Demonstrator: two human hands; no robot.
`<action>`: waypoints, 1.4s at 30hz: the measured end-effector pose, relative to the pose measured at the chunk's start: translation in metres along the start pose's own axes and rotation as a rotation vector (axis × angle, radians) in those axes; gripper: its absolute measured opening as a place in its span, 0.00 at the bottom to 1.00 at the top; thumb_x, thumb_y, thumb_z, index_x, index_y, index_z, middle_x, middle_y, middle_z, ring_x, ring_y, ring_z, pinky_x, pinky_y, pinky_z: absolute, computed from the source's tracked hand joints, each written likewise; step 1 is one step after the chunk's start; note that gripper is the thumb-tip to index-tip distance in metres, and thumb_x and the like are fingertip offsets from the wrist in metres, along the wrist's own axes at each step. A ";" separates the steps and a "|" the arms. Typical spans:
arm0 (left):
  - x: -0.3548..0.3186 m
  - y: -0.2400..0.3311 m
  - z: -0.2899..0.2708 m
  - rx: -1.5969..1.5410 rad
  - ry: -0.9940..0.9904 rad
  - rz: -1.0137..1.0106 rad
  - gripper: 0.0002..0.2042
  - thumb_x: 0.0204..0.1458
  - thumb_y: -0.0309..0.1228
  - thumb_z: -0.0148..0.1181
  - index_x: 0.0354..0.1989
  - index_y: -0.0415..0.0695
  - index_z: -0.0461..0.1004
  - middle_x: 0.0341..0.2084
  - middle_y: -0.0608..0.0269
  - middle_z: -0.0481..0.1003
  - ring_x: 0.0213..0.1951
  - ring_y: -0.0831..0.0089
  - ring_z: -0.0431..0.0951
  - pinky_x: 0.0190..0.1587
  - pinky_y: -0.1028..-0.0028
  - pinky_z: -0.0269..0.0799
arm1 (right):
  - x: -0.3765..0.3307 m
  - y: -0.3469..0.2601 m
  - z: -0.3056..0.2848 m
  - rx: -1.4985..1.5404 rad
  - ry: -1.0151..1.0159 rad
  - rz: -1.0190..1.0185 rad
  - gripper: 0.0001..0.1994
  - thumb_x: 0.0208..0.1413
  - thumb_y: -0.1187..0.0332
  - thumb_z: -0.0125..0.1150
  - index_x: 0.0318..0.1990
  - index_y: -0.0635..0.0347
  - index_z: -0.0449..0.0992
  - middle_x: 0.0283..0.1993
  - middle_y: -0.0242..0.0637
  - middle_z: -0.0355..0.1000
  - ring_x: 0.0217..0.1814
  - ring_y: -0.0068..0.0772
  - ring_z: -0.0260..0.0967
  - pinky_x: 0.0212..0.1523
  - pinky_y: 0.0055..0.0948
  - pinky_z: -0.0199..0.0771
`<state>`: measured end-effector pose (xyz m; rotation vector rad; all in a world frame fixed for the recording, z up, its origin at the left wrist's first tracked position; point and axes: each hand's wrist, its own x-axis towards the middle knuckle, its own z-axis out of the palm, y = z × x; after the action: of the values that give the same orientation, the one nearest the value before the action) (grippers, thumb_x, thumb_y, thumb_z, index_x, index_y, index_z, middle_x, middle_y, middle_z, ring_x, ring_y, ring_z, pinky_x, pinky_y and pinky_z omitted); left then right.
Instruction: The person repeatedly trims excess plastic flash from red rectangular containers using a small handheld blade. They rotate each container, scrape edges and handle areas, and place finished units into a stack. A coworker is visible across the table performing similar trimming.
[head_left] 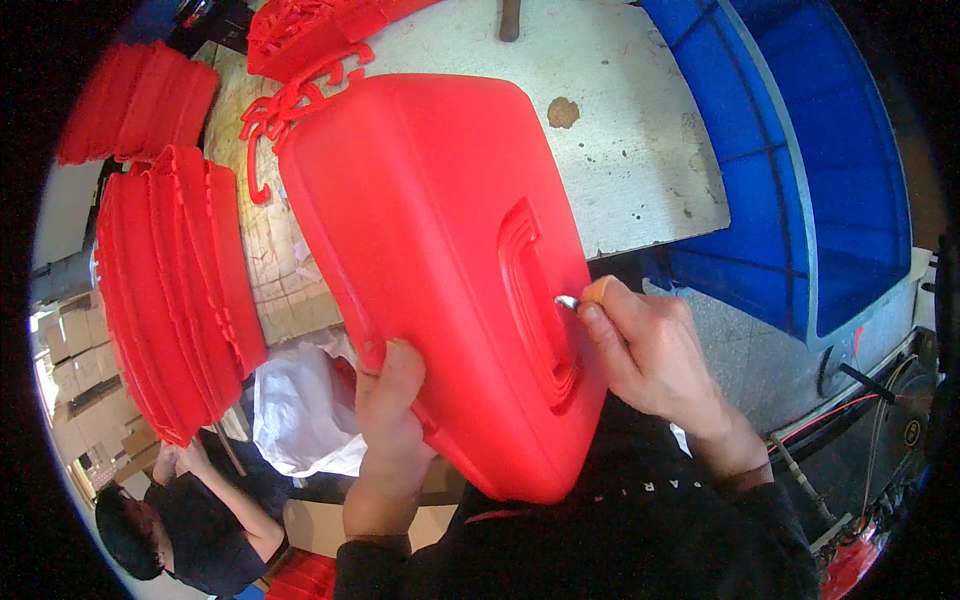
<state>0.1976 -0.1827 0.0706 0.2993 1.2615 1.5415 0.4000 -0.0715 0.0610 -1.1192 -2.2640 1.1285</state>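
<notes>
Head view: left hand (pixel 392 400) grips red case (pixel 440 260); right hand (pixel 645 350) trims its edge

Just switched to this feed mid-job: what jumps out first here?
A big red plastic case fills the middle, tilted against the worn white table. The left hand grips its lower edge; the right hand presses a small blade to the raised handle rim. Stacks of red plastic parts stand at left, and a blue bin at right.
</notes>
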 end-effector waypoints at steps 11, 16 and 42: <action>-0.001 0.005 0.011 0.030 -0.046 -0.006 0.31 0.64 0.46 0.52 0.67 0.37 0.58 0.62 0.51 0.68 0.60 0.59 0.72 0.64 0.59 0.67 | 0.004 -0.003 0.002 -0.135 -0.015 0.057 0.04 0.61 0.72 0.56 0.35 0.61 0.72 0.22 0.49 0.70 0.25 0.52 0.73 0.25 0.42 0.70; -0.001 0.007 0.008 0.109 -0.039 -0.008 0.30 0.64 0.47 0.51 0.67 0.38 0.58 0.61 0.52 0.69 0.60 0.59 0.72 0.64 0.59 0.67 | -0.012 -0.006 -0.010 -0.091 -0.155 0.074 0.03 0.61 0.72 0.56 0.35 0.60 0.72 0.21 0.48 0.70 0.25 0.51 0.74 0.26 0.41 0.72; -0.004 0.044 0.007 0.080 -0.027 0.105 0.22 0.53 0.26 0.67 0.57 0.38 0.72 0.48 0.63 0.78 0.47 0.71 0.79 0.53 0.68 0.74 | 0.004 0.064 -0.005 -0.125 0.305 0.079 0.18 0.56 0.71 0.63 0.53 0.59 0.66 0.27 0.47 0.73 0.26 0.52 0.74 0.26 0.42 0.72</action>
<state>0.1794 -0.1761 0.1111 0.4429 1.3060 1.5728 0.4315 -0.0424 0.0133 -1.3397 -2.0894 0.7886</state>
